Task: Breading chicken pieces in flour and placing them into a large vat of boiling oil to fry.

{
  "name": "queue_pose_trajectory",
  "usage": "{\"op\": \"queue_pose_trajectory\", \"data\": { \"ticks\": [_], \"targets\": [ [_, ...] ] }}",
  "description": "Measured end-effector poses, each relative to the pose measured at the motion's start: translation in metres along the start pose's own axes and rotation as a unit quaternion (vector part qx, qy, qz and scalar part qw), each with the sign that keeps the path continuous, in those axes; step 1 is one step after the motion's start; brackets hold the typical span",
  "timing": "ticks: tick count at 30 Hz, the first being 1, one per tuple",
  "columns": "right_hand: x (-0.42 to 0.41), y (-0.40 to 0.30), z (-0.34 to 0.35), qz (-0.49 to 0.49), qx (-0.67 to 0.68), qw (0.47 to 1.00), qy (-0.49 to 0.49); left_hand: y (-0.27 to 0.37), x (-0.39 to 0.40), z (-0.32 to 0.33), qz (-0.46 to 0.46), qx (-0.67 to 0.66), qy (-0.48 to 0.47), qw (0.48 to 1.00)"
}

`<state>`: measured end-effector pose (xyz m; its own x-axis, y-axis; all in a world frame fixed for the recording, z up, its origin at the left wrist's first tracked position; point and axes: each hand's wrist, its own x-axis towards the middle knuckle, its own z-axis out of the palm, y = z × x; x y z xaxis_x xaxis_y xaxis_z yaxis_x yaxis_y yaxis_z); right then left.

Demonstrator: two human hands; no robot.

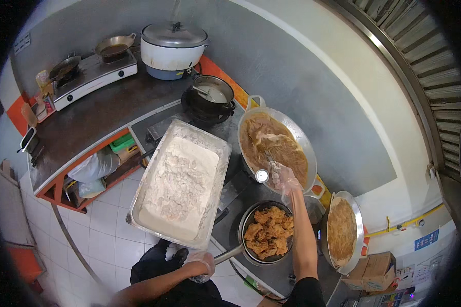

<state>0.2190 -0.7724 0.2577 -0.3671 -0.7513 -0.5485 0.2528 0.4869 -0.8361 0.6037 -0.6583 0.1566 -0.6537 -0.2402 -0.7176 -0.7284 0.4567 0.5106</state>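
My right hand, in a clear plastic glove with pale flour on the fingers, reaches over a large wok of bubbling oil. Whether its fingers grip anything is unclear. A round dial thermometer is beside the fingers at the wok's near rim. Pale batter-like patches float in the oil. My left hand, also gloved, is closed around the metal handle of a round pan or strainer holding fried chicken pieces. Left of the wok lies a rectangular metal tray of flour with coated lumps.
Another wok of foamy oil stands at right. Behind the tray is a dark pot with a ladle in whitish liquid. A large lidded rice cooker and a two-burner stove stand farther back. Cardboard boxes sit lower right.
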Motion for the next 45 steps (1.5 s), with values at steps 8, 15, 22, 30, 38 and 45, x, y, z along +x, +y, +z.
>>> {"op": "queue_pose_trajectory", "data": {
  "ticks": [8,15,22,30,38,45],
  "targets": [
    [-0.022,0.004,0.000,-0.052,0.100,0.993,0.033,0.019,-0.016,0.002,-0.003,0.037,0.021,0.999],
    [-0.049,0.020,-0.029,-0.067,0.135,0.988,0.025,0.029,-0.027,0.003,-0.030,0.073,0.018,0.997],
    [-0.103,0.038,-0.078,-0.075,0.012,0.992,0.104,0.029,-0.048,0.004,-0.034,0.039,0.020,0.998],
    [-0.221,0.093,-0.149,-0.146,-0.183,0.964,0.130,0.025,-0.085,-0.002,-0.102,0.085,-0.009,0.991],
    [-0.360,0.206,-0.157,-0.199,-0.585,0.715,0.328,0.013,-0.130,-0.002,-0.098,0.163,0.010,0.982],
    [-0.393,0.331,-0.183,-0.034,-0.712,0.652,0.259,0.023,-0.135,-0.007,-0.137,0.176,0.030,0.974]
  ]
}}
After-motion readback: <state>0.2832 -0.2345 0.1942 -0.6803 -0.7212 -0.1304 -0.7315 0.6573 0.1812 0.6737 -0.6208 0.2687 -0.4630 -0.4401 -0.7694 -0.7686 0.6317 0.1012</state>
